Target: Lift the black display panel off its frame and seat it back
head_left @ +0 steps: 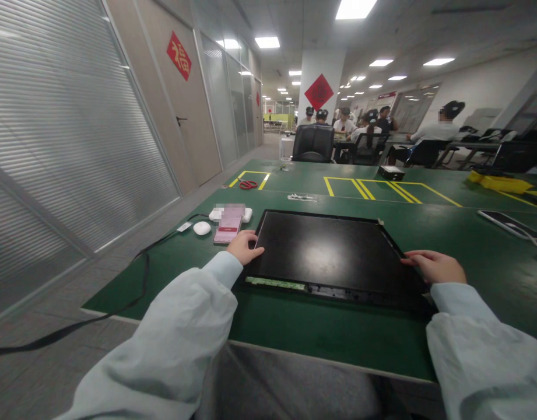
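Observation:
A flat black display panel [325,251] lies in front of me, its dark face up and a bright reflection in the middle. Along its near edge a green circuit strip [274,283] is exposed on the left half. My left hand [245,247] grips the panel's left edge, thumb over the top. On the opposite side my right hand [438,267] pinches the right edge, fingers bent together. The undersides of both grips are hidden. Just beyond my left hand sits a phone [227,234] with a pinkish screen, leaning near a white device.
On the green table [329,344] are a white earbud case [202,228], red-handled scissors [248,185], a small black box [391,172], yellow tape outlines and a tablet-like device [511,224] with a cable. A black strap [146,280] hangs over the left edge. Several people sit beyond.

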Tool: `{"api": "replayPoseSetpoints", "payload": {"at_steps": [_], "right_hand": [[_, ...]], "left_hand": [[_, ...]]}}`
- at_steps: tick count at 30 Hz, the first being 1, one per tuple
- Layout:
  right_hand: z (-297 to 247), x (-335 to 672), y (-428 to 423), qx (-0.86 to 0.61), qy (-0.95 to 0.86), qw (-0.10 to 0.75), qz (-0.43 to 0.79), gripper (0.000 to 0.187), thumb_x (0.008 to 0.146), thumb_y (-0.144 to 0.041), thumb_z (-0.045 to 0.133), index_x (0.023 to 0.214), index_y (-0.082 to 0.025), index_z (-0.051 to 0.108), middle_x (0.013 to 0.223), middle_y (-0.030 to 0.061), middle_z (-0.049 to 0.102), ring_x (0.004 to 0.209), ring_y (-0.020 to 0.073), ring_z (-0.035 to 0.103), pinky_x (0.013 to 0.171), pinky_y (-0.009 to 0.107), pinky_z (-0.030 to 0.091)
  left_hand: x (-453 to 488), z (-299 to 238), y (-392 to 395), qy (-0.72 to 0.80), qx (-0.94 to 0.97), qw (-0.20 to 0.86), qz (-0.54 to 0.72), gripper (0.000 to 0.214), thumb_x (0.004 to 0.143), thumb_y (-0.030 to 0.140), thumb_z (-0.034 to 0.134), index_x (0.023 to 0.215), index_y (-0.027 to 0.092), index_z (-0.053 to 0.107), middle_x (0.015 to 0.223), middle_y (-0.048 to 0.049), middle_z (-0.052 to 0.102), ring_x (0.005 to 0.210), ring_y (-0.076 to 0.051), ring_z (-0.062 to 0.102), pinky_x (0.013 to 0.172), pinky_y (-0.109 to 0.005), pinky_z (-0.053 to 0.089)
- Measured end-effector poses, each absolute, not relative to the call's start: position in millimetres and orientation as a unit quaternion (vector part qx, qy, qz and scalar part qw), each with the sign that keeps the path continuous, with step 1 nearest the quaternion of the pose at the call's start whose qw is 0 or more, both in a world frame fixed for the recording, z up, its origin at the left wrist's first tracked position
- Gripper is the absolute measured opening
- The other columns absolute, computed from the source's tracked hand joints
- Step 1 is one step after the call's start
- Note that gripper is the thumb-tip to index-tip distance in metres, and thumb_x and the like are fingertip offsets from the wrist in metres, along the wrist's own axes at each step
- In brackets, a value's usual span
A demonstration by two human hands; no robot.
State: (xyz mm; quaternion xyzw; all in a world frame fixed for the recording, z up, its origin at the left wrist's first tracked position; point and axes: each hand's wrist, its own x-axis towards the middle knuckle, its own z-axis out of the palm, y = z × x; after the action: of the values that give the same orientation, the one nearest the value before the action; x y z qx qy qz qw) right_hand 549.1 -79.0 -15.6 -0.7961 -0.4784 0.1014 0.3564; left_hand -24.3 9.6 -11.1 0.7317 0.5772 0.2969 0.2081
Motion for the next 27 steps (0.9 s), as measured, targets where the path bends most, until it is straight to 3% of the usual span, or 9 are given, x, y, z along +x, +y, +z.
{"api": "replayPoseSetpoints", "payload": {"at_steps": [9,15,21,27], "right_hand": [[-16,562,-72,-0.803,-0.422,0.382,0.178,0.025,0.069,-0.038,0.076,0.086,-0.027,0.090,0.092,0.0093,0.089,0.060,0.0252,0.068,0.045,0.034,0.046],[-13,556,-73,-0.818,-0.398,0.368,0.192,0.027,0.071,-0.036,0.075,0.091,-0.027,0.091,0.103,0.0105,0.090,0.070,0.0284,0.074,0.048,0.036,0.050],[-13,547,-75,-0.809,-0.405,0.396,0.159,0.021,0.069,-0.035,0.074,0.083,-0.028,0.089,0.094,0.0122,0.089,0.070,0.0302,0.074,0.047,0.037,0.049],[-21,537,-80,-0.807,-0.419,0.401,0.111,0.027,0.075,-0.038,0.067,0.087,-0.028,0.089,0.095,0.0113,0.089,0.069,0.0282,0.073,0.048,0.035,0.046]], "left_hand": [[-21,-6,7,0.582,0.739,0.195,0.278,0.029,0.078,0.038,0.089,0.101,0.021,0.087,0.149,-0.0174,0.076,0.142,-0.041,0.072,0.121,-0.053,0.062],[-19,-3,5,0.588,0.741,0.187,0.266,0.029,0.080,0.033,0.087,0.105,0.018,0.086,0.151,-0.0202,0.075,0.144,-0.041,0.071,0.124,-0.054,0.060],[-20,-7,6,0.558,0.749,0.191,0.302,0.053,0.075,0.029,0.087,0.127,0.019,0.083,0.141,-0.0168,0.078,0.140,-0.040,0.073,0.122,-0.055,0.062],[-19,-8,5,0.566,0.738,0.198,0.311,0.049,0.078,0.030,0.084,0.126,0.019,0.084,0.139,-0.0167,0.079,0.137,-0.039,0.075,0.120,-0.054,0.064]]}}
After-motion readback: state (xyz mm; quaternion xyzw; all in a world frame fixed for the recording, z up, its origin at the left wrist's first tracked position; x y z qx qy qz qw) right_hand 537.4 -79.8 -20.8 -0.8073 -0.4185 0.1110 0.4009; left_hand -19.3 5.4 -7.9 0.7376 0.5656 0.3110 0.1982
